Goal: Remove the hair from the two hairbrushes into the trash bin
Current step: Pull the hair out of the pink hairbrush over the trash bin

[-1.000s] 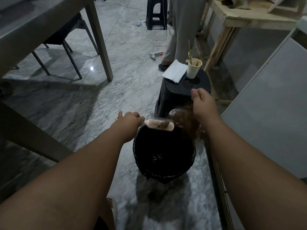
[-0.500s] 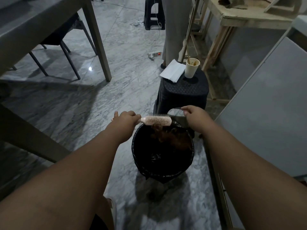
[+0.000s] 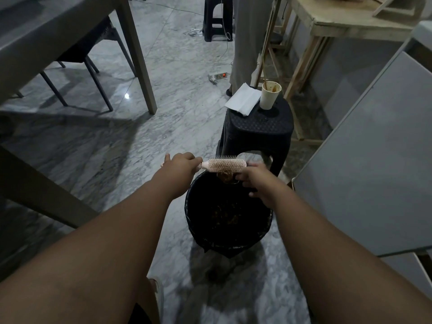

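Observation:
A pink round hairbrush (image 3: 226, 165) is held level over the far rim of the black-lined trash bin (image 3: 198, 232). My left hand (image 3: 180, 168) grips its handle. My right hand (image 3: 253, 180) is at the brush's right end, fingers pinched on a small brown tuft of hair (image 3: 225, 177) that hangs under the bristles. More brown hair (image 3: 224, 215) lies at the bottom of the bin. Only one hairbrush is in view.
A black plastic stool (image 3: 257, 129) stands just behind the bin, with a paper cup (image 3: 270, 94) and a white napkin (image 3: 243, 100) on it. A person's trouser leg (image 3: 245, 43) is behind that. Grey cabinet (image 3: 374, 160) at right, table leg (image 3: 140, 54) at left, power strip (image 3: 218, 76) on the floor.
The big clump of hair that my right hand pulled off has dropped into the bin. My right hand has come back to the brush and pinches a smaller tuft.

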